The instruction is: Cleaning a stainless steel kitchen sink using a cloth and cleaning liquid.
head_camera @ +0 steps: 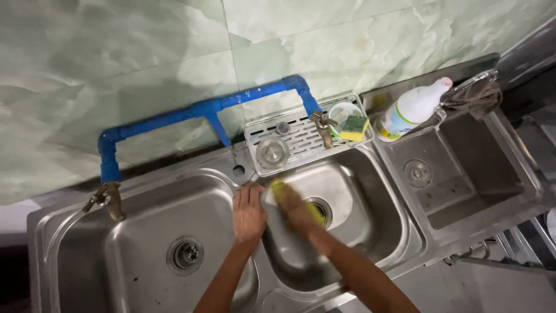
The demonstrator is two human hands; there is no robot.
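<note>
Green marbled wall tiles, steel triple sink [139,232], left hand [249,213] gripping plate [267,200], right hand [298,211] clutching yellow sponge [279,188]

Yellow-green scrubbing sponge [280,189], partly hidden under a hand, pressed against a steel plate [270,200] held tilted over the middle basin.
</note>
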